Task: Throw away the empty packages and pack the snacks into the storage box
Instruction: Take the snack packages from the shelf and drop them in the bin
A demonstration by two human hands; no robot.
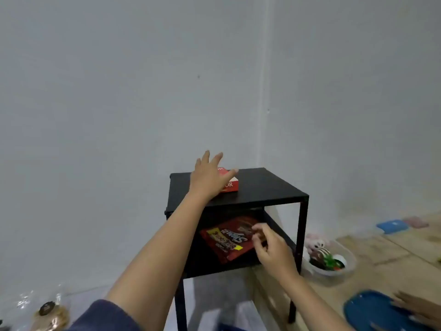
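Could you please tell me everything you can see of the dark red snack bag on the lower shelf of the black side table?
The dark red snack bag is a flat, glossy plastic pouch with white lettering and a yellow strip, printed upside down to the camera. It lies askew on the lower shelf of the black metal side table, under the tabletop's shadow. The right hand has its fingertips at the bag's right edge, seemingly pinching it; whether it is lifted cannot be told. Full or empty is unclear.
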